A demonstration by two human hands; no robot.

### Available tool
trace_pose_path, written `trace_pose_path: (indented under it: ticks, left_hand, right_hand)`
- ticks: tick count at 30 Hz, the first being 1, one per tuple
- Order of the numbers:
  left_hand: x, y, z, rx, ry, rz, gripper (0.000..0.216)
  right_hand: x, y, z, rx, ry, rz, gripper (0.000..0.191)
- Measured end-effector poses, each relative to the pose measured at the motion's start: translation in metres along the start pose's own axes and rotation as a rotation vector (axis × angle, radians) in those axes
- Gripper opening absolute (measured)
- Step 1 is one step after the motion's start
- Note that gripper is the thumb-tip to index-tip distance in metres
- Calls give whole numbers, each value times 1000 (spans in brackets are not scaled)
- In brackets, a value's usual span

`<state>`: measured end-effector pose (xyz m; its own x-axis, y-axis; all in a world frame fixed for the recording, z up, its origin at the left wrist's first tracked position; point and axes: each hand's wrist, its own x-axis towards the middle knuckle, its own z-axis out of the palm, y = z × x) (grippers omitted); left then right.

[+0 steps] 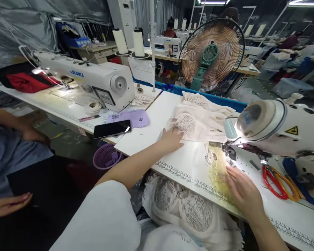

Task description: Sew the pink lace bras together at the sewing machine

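Left grip (172, 138) lies flat and released on the pale pink lace fabric pile (199, 120), whose length runs away toward the green-hubbed fan (211, 54). Right grip (242, 190) rests unclenched on the white worktop (149, 134) in a sewing workshop.

Single view, worn on the head: we're looking forward and down across the table (153, 120), left hand (172, 139) and right hand (243, 191) close below, sewing machine (285, 125) hard right, fan (211, 54) farther ahead.
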<state>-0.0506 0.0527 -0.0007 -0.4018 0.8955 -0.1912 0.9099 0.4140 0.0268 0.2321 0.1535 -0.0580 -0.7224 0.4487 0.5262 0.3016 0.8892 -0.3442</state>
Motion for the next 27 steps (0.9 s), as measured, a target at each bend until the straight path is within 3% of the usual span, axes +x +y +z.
trace_pose_path:
  ticks: [3,6,8,12,18,22,27]
  left_hand:
    - [-31,-8,14,-32,139,110,50]
    - [-68,-18,36,-80,256,216,45]
    - [-84,-24,51,-122,315,189,43]
    - [-89,-28,73,-185,418,122,41]
    - [-89,-28,75,-211,441,158,39]
    - [-92,-30,75,-215,444,166,39]
    - [-91,-30,75,-221,416,175,40]
  right_hand:
    - [-34,-28,-22,135,-191,-44,28]
    - [-76,-40,-29,182,-430,-106,26]
    - [-102,-35,-22,85,-473,-20,27]
    - [-136,-7,3,-121,-497,262,53]
    - [-137,20,12,-97,-704,360,58]
    - [-132,12,9,-145,-624,400,62]
    - [-125,-19,-3,-177,-476,471,54]
